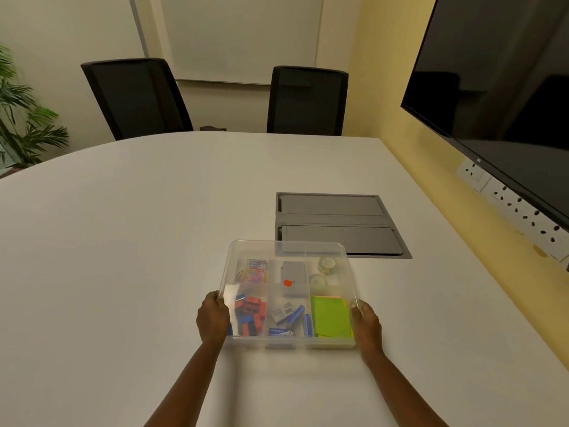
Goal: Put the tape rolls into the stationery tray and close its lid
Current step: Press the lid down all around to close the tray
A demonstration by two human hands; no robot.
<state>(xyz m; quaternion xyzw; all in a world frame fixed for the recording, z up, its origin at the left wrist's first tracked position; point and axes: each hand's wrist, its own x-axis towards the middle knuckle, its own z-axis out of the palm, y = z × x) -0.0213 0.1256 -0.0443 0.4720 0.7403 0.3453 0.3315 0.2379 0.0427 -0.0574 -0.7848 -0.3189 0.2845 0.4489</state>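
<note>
A clear plastic stationery tray sits on the white table in front of me. Its transparent lid lies over the tray, tilted a little with its far edge past the tray's back. Two tape rolls show through the lid in the back right compartment. My left hand grips the lid's left edge and my right hand grips its right edge. Paper clips, red and blue clips, batteries and green sticky notes fill other compartments.
A grey cable hatch is set into the table just behind the tray. Two black chairs stand at the far side. A dark wall screen and sockets are on the right, a plant at left.
</note>
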